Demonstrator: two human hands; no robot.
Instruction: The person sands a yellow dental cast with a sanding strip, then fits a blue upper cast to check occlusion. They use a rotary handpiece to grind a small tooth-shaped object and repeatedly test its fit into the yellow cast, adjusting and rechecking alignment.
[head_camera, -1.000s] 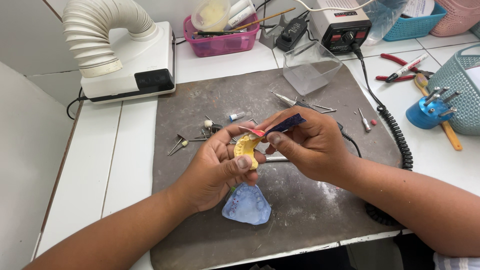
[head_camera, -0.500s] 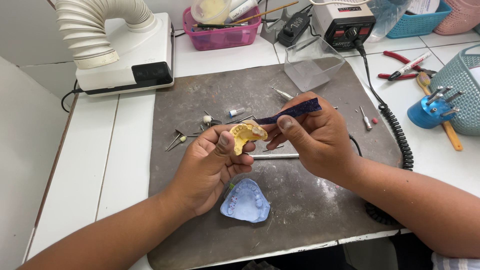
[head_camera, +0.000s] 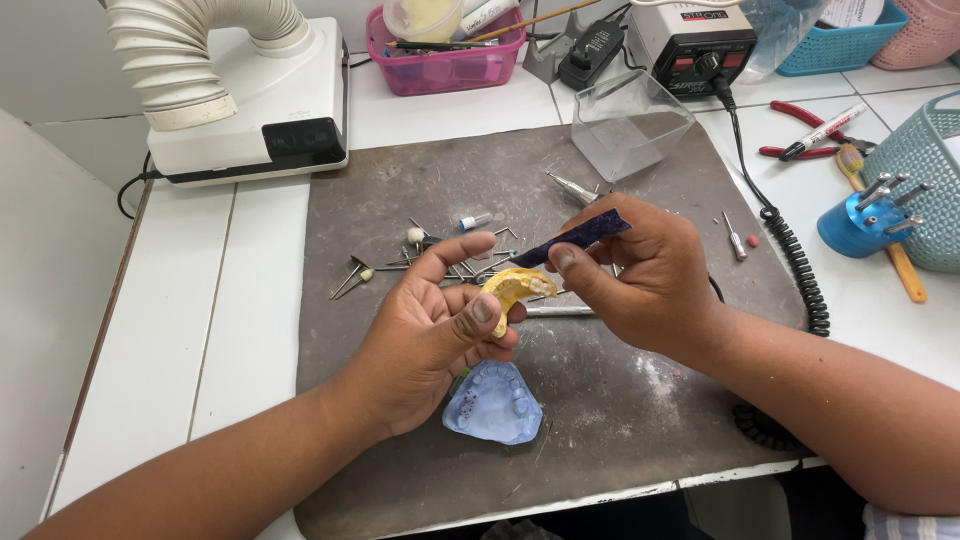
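My left hand (head_camera: 430, 330) holds a small yellow dental cast (head_camera: 512, 287) between thumb and fingers, above the grey work mat (head_camera: 400, 200). My right hand (head_camera: 650, 270) pinches a dark blue strip (head_camera: 572, 239) by its right end; the strip's left end points down toward the yellow cast. A pale blue dental cast (head_camera: 495, 402) lies flat on the mat just below my left hand. A thin metal tool (head_camera: 560, 311) lies on the mat behind the two hands.
Several small burs and pins (head_camera: 420, 255) lie scattered on the mat. A clear plastic box (head_camera: 630, 125), white suction unit with ribbed hose (head_camera: 250, 100), pink tray (head_camera: 445, 60), motor control box (head_camera: 695, 45), coiled black cable (head_camera: 795, 270), red pliers (head_camera: 800, 130) and blue bur stand (head_camera: 860, 220) surround it.
Both hands have lifted slightly and shifted up the mat with the yellow cast and the strip. The strip's tip now sits just above the cast. The blue cast stays put.
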